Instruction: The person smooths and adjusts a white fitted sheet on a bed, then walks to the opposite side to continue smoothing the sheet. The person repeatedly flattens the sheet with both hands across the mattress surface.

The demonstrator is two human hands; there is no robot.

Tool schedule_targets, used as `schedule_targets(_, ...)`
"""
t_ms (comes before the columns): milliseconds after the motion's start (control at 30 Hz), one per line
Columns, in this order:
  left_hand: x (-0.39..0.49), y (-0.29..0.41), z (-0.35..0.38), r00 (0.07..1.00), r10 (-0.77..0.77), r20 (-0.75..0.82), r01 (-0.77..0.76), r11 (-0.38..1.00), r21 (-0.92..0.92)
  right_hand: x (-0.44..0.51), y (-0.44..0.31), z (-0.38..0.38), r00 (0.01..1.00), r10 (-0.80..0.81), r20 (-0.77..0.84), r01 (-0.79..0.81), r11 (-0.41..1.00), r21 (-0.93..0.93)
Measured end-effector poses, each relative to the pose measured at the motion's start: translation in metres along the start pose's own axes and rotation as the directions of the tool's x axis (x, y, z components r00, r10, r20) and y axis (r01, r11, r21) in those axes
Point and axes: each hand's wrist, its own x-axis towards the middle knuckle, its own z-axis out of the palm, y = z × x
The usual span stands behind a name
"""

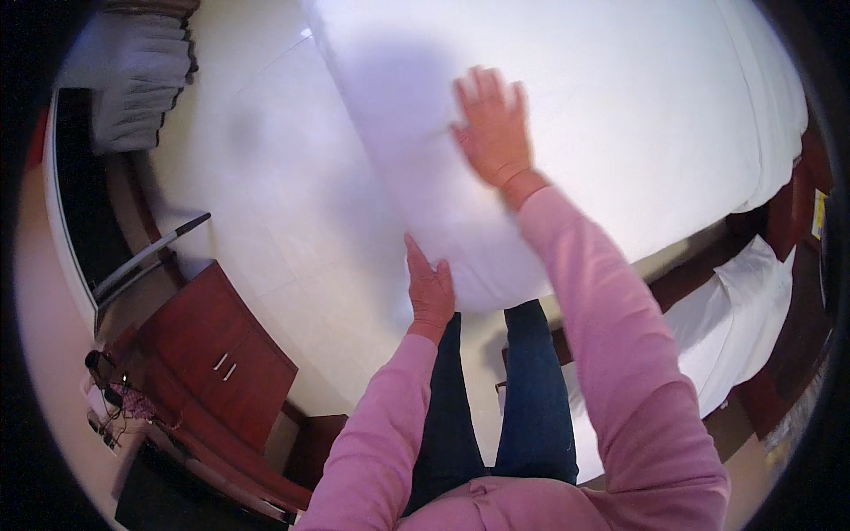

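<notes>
A white sheet (597, 113) covers the bed before me, drawn over its near corner and left side. My right hand (493, 129) is over the top of the sheet near the left edge, palm down with fingers spread, slightly blurred; whether it presses on the cloth I cannot tell. My left hand (431, 285) is at the bed's near left corner, against the side of the sheet, with the thumb apart from the extended fingers. Its palm side is hidden, and no cloth is seen pinched in it.
A dark red wooden cabinet (219, 352) with two metal handles stands on the left, beyond the pale tiled floor (292, 245). White bedding (737, 318) lies at the right, beside dark red furniture. A grey curtain (143, 79) hangs at the upper left.
</notes>
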Motion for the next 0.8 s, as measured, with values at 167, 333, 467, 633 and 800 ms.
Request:
schedule_targets(167, -0.013, -0.030, -0.003, 0.999, -0.008, 0.050, 0.014, 0.993, -0.116, -0.077, -0.070, 0.000, 0.899, -0.395, 0.187, 0.265, 0.833, 0.486)
schedule_targets(333, -0.002, -0.046, -0.014, 0.971, -0.219, 0.098, 0.215, 0.614, -0.759, -0.136, -0.090, -0.026, 0.860, -0.456, 0.230, 0.179, 0.691, 0.701)
schedule_targets(467, 0.015, -0.010, -0.033, 0.949, 0.270, -0.164, -0.230, 0.947, 0.224, -0.142, -0.034, -0.043, 0.990, -0.117, 0.077, 0.065, 0.874, 0.482)
schedule_targets(633, 0.032, 0.076, 0.021, 0.856, 0.467, 0.221, -0.505, 0.670, 0.544, -0.144, 0.065, -0.050, 0.955, 0.281, 0.091, -0.287, 0.956, 0.062)
schedule_targets(800, 0.019, 0.133, 0.083, 0.753, 0.394, 0.527, -0.657, 0.497, 0.568, -0.186, 0.107, -0.048, 0.867, 0.498, 0.035, -0.499, 0.865, 0.051)
